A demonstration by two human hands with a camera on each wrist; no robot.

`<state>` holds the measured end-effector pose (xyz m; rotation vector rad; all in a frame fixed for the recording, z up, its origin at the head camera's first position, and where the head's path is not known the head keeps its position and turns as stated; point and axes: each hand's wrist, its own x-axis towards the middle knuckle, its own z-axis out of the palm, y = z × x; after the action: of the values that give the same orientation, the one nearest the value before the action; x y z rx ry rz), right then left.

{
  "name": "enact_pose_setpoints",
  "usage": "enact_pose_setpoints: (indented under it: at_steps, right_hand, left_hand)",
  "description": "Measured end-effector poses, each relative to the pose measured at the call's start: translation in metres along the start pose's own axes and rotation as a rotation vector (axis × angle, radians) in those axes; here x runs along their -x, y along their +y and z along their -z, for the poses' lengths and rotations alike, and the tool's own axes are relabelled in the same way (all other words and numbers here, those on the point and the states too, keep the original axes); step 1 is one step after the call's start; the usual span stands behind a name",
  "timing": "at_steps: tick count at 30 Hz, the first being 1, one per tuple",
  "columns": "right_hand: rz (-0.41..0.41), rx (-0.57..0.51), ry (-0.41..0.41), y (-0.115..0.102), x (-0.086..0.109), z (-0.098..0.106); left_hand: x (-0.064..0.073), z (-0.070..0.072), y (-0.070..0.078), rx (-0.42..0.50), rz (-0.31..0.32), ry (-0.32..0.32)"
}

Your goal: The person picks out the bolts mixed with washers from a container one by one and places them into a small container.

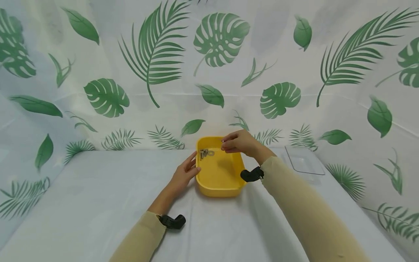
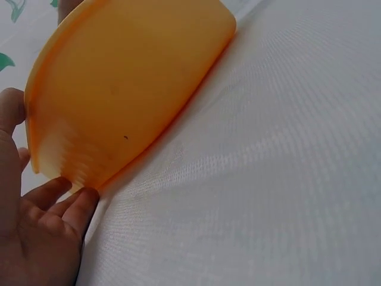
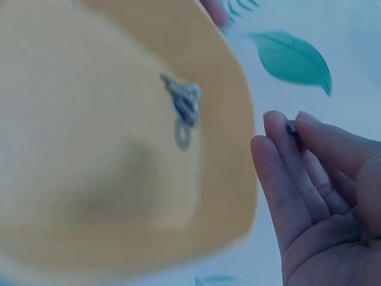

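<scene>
A yellow plastic tray (image 1: 220, 176) stands on the white-covered table. Inside it, at the far left corner, lie several metal screws (image 1: 201, 155) and at least one flat washer (image 3: 183, 133). My left hand (image 1: 181, 177) holds the tray's left side, thumb at the rim and fingers against the outer wall. Above the tray's far right part, my right hand (image 1: 243, 142) pinches a small dark metal piece (image 3: 291, 128) between thumb and fingers. Only the end of that piece shows, so its kind is unclear.
At the far right of the table lies a clear, shallow plastic box or lid (image 1: 304, 160). A white curtain (image 1: 229, 82) with green leaf prints hangs behind and along the sides of the table. Both wrists carry black camera mounts (image 1: 172, 221).
</scene>
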<state>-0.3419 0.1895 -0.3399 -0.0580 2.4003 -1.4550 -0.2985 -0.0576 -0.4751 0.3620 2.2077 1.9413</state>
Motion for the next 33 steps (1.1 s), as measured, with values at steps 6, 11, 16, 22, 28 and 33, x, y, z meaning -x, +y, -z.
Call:
enact_pose_setpoints:
  at_steps: [6, 11, 16, 22, 28, 33]
  right_hand:
    - [-0.018, 0.034, 0.030, 0.007, 0.010, 0.028]
    - [-0.016, 0.028, 0.056, 0.024, 0.021, 0.054]
    - [-0.041, 0.023, 0.074, 0.047, 0.029, 0.076]
    - [-0.058, 0.038, 0.102, 0.070, 0.041, 0.103]
    - [-0.074, 0.045, 0.116, 0.094, 0.055, 0.132]
    - [-0.110, 0.006, 0.155, 0.113, 0.064, 0.149]
  left_hand:
    - [0.001, 0.001, 0.000, 0.006, -0.003, -0.003]
    - [0.001, -0.001, 0.001, 0.017, 0.030, 0.012]
    - [0.002, -0.001, 0.001, 0.006, 0.019, 0.020]
    - [0.003, 0.002, -0.001, 0.029, -0.008, 0.008]
    - [0.002, 0.001, -0.001, 0.020, -0.002, 0.001]
    - [-0.001, 0.000, -0.001, 0.017, -0.020, 0.013]
